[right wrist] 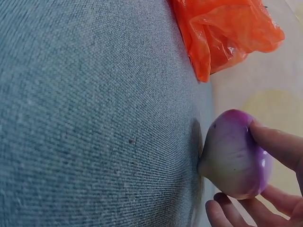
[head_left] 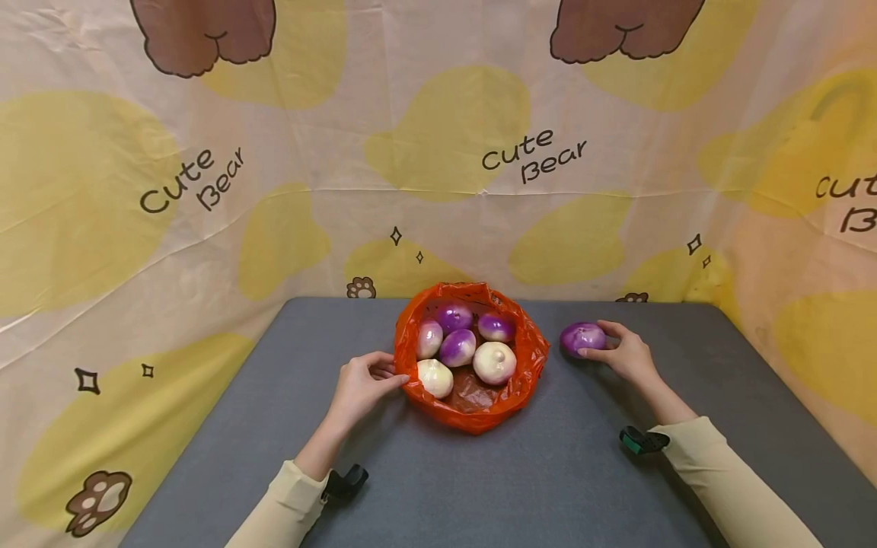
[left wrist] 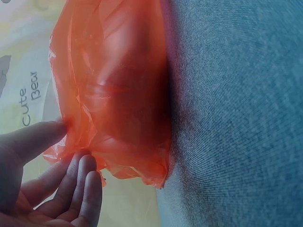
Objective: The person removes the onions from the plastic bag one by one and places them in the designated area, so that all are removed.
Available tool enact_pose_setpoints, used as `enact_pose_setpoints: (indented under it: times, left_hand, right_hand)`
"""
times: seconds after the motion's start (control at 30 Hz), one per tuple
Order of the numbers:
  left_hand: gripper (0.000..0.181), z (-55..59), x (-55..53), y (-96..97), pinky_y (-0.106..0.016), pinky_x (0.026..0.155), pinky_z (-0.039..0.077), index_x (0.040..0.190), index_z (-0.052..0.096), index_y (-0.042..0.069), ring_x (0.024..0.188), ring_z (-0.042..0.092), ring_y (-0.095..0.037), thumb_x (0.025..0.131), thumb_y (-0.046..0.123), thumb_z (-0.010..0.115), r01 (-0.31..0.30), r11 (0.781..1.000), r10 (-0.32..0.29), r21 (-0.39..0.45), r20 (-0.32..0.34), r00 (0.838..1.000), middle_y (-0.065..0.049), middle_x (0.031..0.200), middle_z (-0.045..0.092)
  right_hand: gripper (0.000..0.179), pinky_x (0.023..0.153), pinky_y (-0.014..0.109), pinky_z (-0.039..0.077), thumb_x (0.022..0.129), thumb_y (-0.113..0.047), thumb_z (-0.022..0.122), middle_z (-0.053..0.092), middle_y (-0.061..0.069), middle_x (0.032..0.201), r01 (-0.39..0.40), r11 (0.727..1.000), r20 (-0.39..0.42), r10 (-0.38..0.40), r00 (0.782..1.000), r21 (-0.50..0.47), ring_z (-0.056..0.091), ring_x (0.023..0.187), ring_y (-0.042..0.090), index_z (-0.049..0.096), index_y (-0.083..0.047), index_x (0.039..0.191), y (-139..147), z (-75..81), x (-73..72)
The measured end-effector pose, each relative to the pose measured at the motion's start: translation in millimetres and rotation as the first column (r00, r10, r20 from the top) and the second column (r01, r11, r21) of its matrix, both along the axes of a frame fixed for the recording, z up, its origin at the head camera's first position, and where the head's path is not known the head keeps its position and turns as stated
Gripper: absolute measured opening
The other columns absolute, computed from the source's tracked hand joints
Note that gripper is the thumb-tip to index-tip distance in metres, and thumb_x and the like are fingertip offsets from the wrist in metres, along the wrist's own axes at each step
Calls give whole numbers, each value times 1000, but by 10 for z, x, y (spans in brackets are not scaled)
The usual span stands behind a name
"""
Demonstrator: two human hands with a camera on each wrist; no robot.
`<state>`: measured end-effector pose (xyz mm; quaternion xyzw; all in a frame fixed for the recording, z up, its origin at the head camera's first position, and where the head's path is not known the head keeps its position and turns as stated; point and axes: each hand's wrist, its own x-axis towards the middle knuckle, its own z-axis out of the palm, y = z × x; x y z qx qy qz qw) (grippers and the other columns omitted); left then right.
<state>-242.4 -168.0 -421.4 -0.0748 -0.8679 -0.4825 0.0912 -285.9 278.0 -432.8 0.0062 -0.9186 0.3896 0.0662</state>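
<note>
An orange-red plastic bag stands on the table with its mouth open and its rim rolled outward. Inside it lie several glossy turnips, purple on one side and whitish on the other. At the bag's left edge my left hand pinches the rim, thumb on top and fingers outside, as the bag's side in the left wrist view also shows. To the right of the bag, my right hand holds another turnip between thumb and fingers. Its pale tip points at the table; whether it touches cannot be told.
A grey cloth-covered table lies under everything. Close behind its far edge hangs a printed curtain with bear drawings and lettering. Dark bands sit at both wrists.
</note>
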Motion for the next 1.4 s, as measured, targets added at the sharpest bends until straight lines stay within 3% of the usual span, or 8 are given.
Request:
enact_pose_setpoints:
  times: [0.63, 0.9, 1.4]
  left_hand:
    - [30, 31, 16, -8, -24, 66, 56, 95, 71, 5, 71, 67, -13, 71, 19, 83, 2, 1000, -3, -14, -33, 999, -6, 84, 71]
    - [29, 51, 18, -16, -23, 66, 56, 94, 71, 7, 71, 67, -13, 71, 19, 84, -10, 1000, 10, -10, -10, 1000, -5, 84, 71]
    - [29, 54, 22, -2, -23, 66, 56, 95, 71, 6, 71, 67, -14, 71, 18, 84, -6, 1000, 6, 2, -10, 1000, -6, 83, 71]
  right_hand:
    - [80, 98, 53, 43, 82, -37, 73, 40, 29, 141, 15, 997, 33, -13, 999, -82, 50, 121, 44, 37, 3, 141, -32, -43, -66]
    - [82, 98, 53, 44, 82, -37, 73, 38, 29, 143, 3, 995, 49, 1, 999, -99, 50, 121, 45, 33, 2, 143, -19, -42, -61]
    - [89, 96, 55, 45, 83, -51, 67, 36, 30, 144, 15, 998, 94, -9, 996, -58, 44, 126, 46, 30, 2, 145, 50, 94, 85]
